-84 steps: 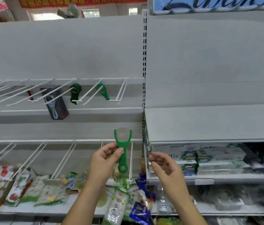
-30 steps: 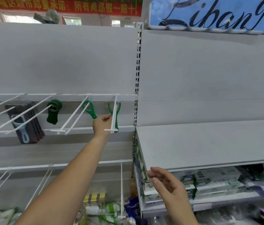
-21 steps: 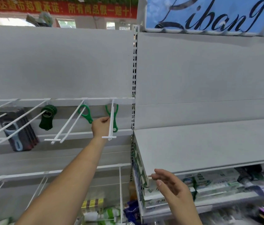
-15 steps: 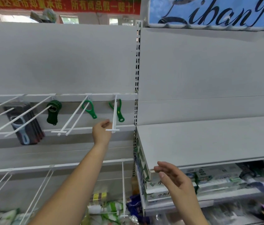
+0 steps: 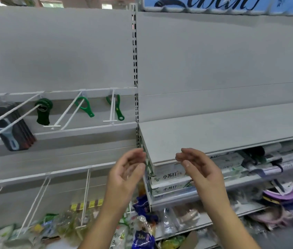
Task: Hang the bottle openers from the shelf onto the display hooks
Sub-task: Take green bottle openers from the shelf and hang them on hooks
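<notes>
Three green bottle openers hang on the upper row of white display hooks: a rightmost one (image 5: 117,108) on the hook (image 5: 112,109) by the upright post, a middle one (image 5: 85,106), and a dark green one (image 5: 44,111) further left. My left hand (image 5: 124,174) and my right hand (image 5: 198,167) are raised in front of the shelf edge, palms facing each other, fingers loosely curled. Neither hand holds anything.
A grey shelf board (image 5: 214,130) juts out on the right, with boxed goods (image 5: 171,178) stacked under it. Black-carded peelers (image 5: 10,130) hang at far left. A lower row of white hooks (image 5: 86,194) stands over bagged goods (image 5: 66,225) at the bottom.
My left hand carried a green opener up onto the rightmost hook, let go, and dropped back in front of the shelf edge. My right hand rose slightly.
</notes>
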The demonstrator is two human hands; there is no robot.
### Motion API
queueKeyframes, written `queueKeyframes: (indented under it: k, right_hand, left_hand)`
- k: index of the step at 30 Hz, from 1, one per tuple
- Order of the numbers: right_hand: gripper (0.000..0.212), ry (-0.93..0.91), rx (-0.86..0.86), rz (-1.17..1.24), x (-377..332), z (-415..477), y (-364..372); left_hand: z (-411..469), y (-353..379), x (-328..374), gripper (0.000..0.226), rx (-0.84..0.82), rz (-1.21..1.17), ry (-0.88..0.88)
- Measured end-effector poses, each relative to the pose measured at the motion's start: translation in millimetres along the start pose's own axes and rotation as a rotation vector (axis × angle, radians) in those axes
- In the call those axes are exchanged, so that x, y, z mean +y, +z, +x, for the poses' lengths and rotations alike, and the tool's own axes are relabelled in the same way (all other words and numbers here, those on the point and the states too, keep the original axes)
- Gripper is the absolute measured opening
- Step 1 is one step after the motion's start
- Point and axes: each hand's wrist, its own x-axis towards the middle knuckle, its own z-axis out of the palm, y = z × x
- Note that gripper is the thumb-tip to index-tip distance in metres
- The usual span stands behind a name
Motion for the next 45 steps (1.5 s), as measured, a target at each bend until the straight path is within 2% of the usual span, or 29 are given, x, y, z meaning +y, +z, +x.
queueKeyframes:
  k: [3, 6, 12, 18, 21, 27, 29, 36, 45]
  right_hand:
    - [0.027, -0.017, 0.055, -0.025, -3.9, -13.5, -27.9]
    - [0.025, -0.008, 0.133, -0.037, -8.3, -26.8, -67.2]
    - [0.025, -0.039, 0.284, -0.075, -32.3, -53.3, -181.8]
    - [0.026, -0.074, 0.410, -0.153, -59.3, -80.1, -333.9]
    - [0.025, -0.073, 0.463, -0.187, -67.7, -92.2, -407.8]
    - [0.028, -0.095, 0.589, -0.243, -72.8, -100.6, -513.3]
    - [0.033, -0.107, 0.628, -0.268, -68.8, -95.7, -545.1]
    - [0.030, -0.084, 0.706, -0.337, -44.5, -43.3, -656.7]
    - [0.028, -0.023, 0.729, -0.402, -41.7, 70.0, -790.7]
  left_hand:
    - [-4.5, 28.5, -7.1, 0.049, -0.101, 0.001, 0.019]
    - [-8.7, 69.8, -12.0, 0.054, -0.183, -0.010, 0.020]
    - [-26.3, 194.8, -7.8, 0.050, -0.352, -0.028, 0.009]
    - [-48.2, 358.8, 7.7, 0.048, -0.461, -0.093, 0.069]
    - [-58.8, 434.4, 13.1, 0.041, -0.519, -0.116, 0.094]
    - [-63.1, 551.2, 15.8, 0.039, -0.646, -0.149, 0.087]
    - [-56.7, 590.3, 9.5, 0.039, -0.677, -0.147, 0.095]
    - [-8.4, 723.4, -27.0, 0.049, -0.743, -0.210, 0.071]
    - [85.3, 883.7, -47.5, 0.040, -0.798, -0.230, 0.039]
